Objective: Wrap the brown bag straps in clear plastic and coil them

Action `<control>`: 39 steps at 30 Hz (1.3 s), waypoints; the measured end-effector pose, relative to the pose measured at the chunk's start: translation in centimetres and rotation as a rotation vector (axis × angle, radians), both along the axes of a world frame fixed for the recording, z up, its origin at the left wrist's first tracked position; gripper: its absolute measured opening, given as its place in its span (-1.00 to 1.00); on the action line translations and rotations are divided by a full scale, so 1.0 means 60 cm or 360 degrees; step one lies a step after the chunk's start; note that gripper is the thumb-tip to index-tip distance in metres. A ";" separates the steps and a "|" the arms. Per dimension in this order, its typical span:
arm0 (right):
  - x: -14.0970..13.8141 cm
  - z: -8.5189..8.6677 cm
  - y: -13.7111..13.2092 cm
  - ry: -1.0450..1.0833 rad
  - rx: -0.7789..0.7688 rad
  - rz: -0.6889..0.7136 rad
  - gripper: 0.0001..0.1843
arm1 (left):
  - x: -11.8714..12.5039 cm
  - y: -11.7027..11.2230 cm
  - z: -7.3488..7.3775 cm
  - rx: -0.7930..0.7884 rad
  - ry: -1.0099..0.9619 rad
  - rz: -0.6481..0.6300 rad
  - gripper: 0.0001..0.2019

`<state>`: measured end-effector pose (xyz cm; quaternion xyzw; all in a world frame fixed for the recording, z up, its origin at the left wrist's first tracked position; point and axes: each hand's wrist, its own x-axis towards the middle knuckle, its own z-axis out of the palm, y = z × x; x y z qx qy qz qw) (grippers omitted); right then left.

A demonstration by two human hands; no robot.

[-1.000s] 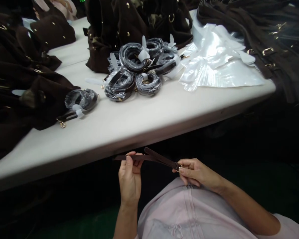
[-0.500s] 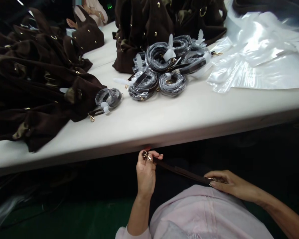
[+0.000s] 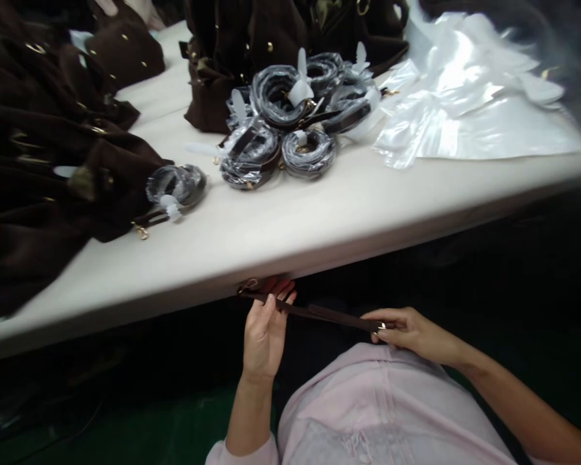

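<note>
**Head view (only view on record)**

We note the narrow dark brown strap (image 3: 324,314) just below the front edge of the white table (image 3: 319,239). It is stretched across the lap over the pale pink garment (image 3: 382,413) and is clear of the tabletop.

- Left hand (image 3: 264,329): closed, thumb and fingertips pinching the strap's left end just inside a small gold clasp (image 3: 248,284).
- Right hand (image 3: 411,329): closed on the other end, fingers curled round a gold buckle (image 3: 381,327).

**Handling (our judgement)**

The strap looks light, thin and limp. It holds a line only because both ends are pulled apart, and it would sag or twist if one end were let go. The surface looks matt, so we expect little slip. The metal fittings are the only stiff parts, so the best purchase is on the strap just beside them, as it is held now.

**Orientation**

The long axis runs across the body, roughly parallel to the table edge, with the left end slightly higher and nearer the table. The clasp end points to the person's left and the buckle end to the right. We cannot tell which face is up.

**On the table**

Coiled straps wrapped in clear film (image 3: 252,155), a heap of clear plastic bags (image 3: 465,123), and dark brown soft bags with gold studs (image 3: 53,168)
</note>
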<state>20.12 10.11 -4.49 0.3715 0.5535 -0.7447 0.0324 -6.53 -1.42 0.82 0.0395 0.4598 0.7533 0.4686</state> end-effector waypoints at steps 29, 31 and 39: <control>0.095 -0.020 0.018 -0.0244 0.0247 -0.0191 -0.35 | 0.110 -0.033 -0.042 -0.0061 0.0050 -0.0325 -0.76; 0.111 -0.023 0.022 -0.0287 0.0248 -0.0218 -0.33 | 0.105 -0.035 -0.044 -0.0082 0.0130 -0.0324 -0.75; 0.127 -0.023 0.022 -0.0301 0.0188 -0.0297 -0.37 | 0.089 -0.030 -0.040 -0.0074 0.0131 -0.0250 -0.66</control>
